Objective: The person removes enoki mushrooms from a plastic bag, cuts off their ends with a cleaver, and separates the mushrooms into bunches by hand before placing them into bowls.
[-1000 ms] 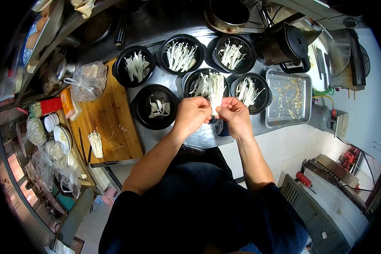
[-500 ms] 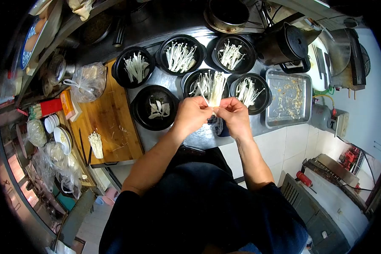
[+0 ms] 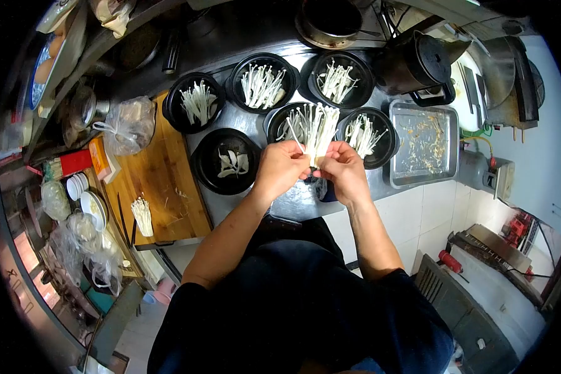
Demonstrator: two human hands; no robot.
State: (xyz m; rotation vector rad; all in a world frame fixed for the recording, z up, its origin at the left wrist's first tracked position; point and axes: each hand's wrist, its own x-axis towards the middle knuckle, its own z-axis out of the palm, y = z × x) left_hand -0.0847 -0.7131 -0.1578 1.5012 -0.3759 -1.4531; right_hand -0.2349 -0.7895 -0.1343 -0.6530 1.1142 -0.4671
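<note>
Both hands pinch the base of a bunch of enoki mushrooms [image 3: 318,134], whose stems fan apart at the top. My left hand [image 3: 282,167] grips its left side and my right hand [image 3: 341,169] its right side, fingers closed. Beneath the bunch is a black pot [image 3: 277,118], partly hidden by mushrooms and hands. Enoki lie in the other black pots around it: one at far left [image 3: 196,103], one at top middle [image 3: 263,84], one at top right [image 3: 341,81] and one at right [image 3: 369,138]. The lower-left pot [image 3: 224,160] holds only a few pale pieces.
Another enoki bunch [image 3: 141,217] lies on the wooden cutting board [image 3: 168,181] beside dark chopsticks [image 3: 123,218]. To the right sits a metal tray [image 3: 424,143] with scraps. A dark kettle [image 3: 411,65] and a saucepan [image 3: 329,22] stand behind the pots. A tied plastic bag [image 3: 129,123] rests at left.
The stems of the held enoki bunch have spread wider apart at the top. My hands stay in nearly the same place; the view has shifted slightly.
</note>
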